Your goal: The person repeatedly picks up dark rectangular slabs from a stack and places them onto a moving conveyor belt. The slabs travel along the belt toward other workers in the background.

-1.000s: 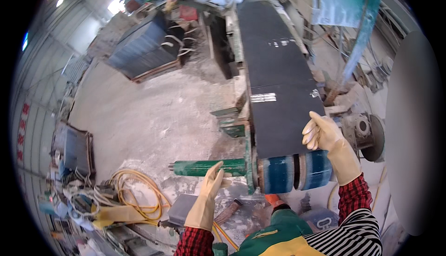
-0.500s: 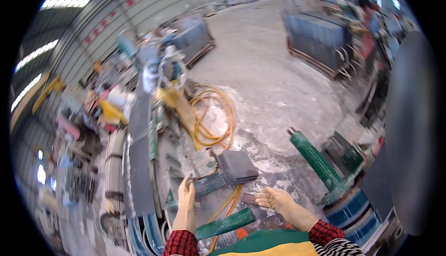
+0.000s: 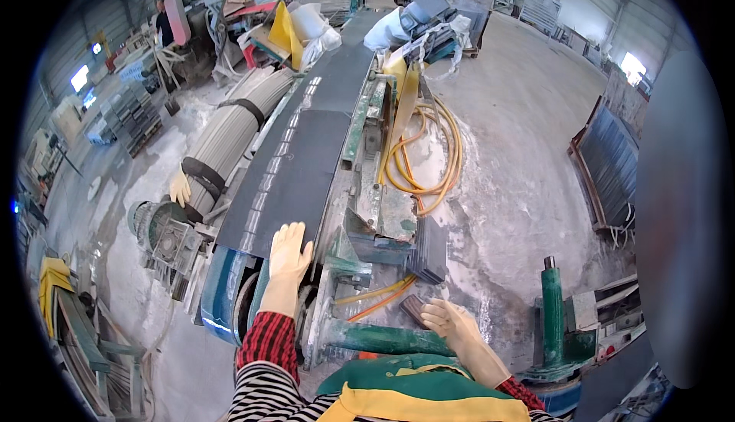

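Observation:
My left hand [image 3: 288,261], in a cream glove, reaches over the near end of a dark slab [image 3: 295,169] on a long conveyor. Its fingers are stretched out, the thumb apart, and it looks laid on the slab's near edge. To the right, my right hand [image 3: 458,330], also gloved, has its fingers bent round a small dark brown block [image 3: 414,309], whose end sticks out to the left. Just beyond that block stands a stack of dark rectangular pieces [image 3: 431,250]. Below the hands lies a green cylinder [image 3: 387,338] on the machine frame.
Coiled yellow hose [image 3: 452,169] lies on the floor to the right of the conveyor. A bundle of long pale strips [image 3: 237,131] and a motor [image 3: 164,242] flank its left side, with a loose glove [image 3: 180,187] there. A green post [image 3: 551,311] rises at the right.
The view has swung left, bringing the conveyor to the middle. My left hand has moved from the machine frame onto the slab's near end and opened. The brown block stays with my right hand.

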`<state>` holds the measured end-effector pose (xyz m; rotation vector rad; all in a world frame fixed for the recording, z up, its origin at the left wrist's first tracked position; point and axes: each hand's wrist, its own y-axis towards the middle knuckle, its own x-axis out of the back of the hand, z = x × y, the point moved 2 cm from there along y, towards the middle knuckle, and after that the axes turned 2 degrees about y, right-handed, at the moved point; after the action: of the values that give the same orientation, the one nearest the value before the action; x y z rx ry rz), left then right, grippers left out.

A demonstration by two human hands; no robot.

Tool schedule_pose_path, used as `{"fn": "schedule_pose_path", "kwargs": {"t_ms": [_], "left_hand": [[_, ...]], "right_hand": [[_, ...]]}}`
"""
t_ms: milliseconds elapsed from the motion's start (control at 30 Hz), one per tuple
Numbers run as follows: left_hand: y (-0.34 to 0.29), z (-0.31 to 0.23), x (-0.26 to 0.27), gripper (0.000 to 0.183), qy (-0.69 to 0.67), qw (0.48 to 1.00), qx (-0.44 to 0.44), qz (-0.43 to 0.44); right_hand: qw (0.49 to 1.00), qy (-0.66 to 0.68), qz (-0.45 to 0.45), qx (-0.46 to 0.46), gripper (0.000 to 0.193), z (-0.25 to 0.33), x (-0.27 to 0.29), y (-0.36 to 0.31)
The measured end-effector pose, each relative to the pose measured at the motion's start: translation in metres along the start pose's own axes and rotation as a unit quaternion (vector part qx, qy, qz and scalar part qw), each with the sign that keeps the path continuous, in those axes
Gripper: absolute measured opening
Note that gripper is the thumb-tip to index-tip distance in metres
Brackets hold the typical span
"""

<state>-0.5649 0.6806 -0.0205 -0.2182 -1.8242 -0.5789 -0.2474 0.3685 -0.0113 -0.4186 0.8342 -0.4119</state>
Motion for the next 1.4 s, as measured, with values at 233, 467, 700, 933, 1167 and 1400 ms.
{"fn": "schedule_pose_path", "kwargs": {"t_ms": [233, 467, 700, 933, 1167, 1400], "left_hand": [[0.087, -0.007, -0.026, 0.055, -0.004, 1.0, 0.027, 0.013], [0.156, -0.01, -0.042, 0.057, 0.005, 0.997, 0.074, -0.032], [0.166, -0.018, -0.049, 0.057, -0.012, 0.998, 0.058, -0.003], [0.109, -0.013, -0.028, 0.053, 0.017, 1.0, 0.02, -0.017], [0.006, -0.019, 0.013, 0.055, 0.032, 0.999, 0.005, -0.017], [-0.082, -0.004, 0.042, 0.054, 0.022, 0.999, 0.01, -0.032]], "right_hand": [[0.982, -0.041, -0.174, 0.056, 0.037, 0.016, -0.029, -0.014], [0.968, -0.001, -0.238, 0.078, 0.031, 0.018, -0.008, -0.027], [0.985, 0.006, -0.162, 0.053, 0.033, 0.011, 0.028, 0.003], [0.985, -0.094, -0.144, 0.036, 0.043, 0.025, -0.022, 0.013], [0.996, -0.045, -0.071, -0.016, 0.036, 0.021, 0.02, 0.036], [0.994, -0.01, -0.052, -0.092, 0.031, 0.006, 0.066, 0.043]]}}
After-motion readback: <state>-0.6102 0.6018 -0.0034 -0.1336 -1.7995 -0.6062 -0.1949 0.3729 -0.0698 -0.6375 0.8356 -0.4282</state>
